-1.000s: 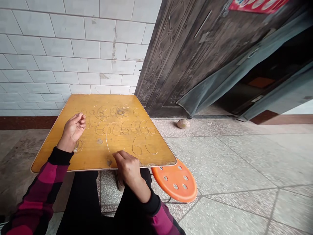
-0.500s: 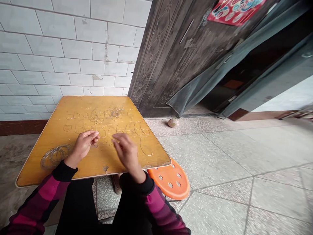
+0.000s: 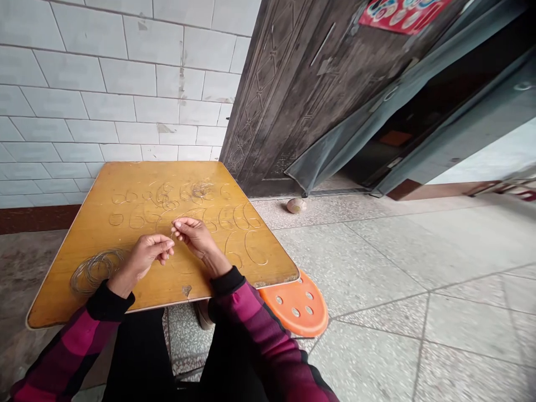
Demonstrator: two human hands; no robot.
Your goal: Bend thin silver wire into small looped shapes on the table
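My left hand (image 3: pixel 143 258) and my right hand (image 3: pixel 195 237) meet above the middle of a yellow wooden board (image 3: pixel 196 282) that rests across my lap. A thin metal wire (image 3: pixel 171 241) stands between their fingertips, pinched by the right fingers and held by the left. Several looped wire shapes (image 3: pixel 188 215) lie in rows on the board. Left of my left wrist, a loose coil of thin wire (image 3: pixel 97 271) rests on the board, close to that hand.
My black trousers (image 3: pixel 138 357) lie under the board. An orange perforated stool top (image 3: pixel 295 307) sits at the board's right corner. A white tiled wall (image 3: pixel 104 89), a dark metal door (image 3: pixel 293 95), a grey door curtain (image 3: pixel 335 145) and a small stone (image 3: pixel 296 206) stand beyond, above a speckled tile floor (image 3: pixel 377 335).
My hands have drawn closer, with the right hand rising from a loose spread to pinch the wire at its fingertips. The coil has stayed in place, and the view has shifted only slightly.
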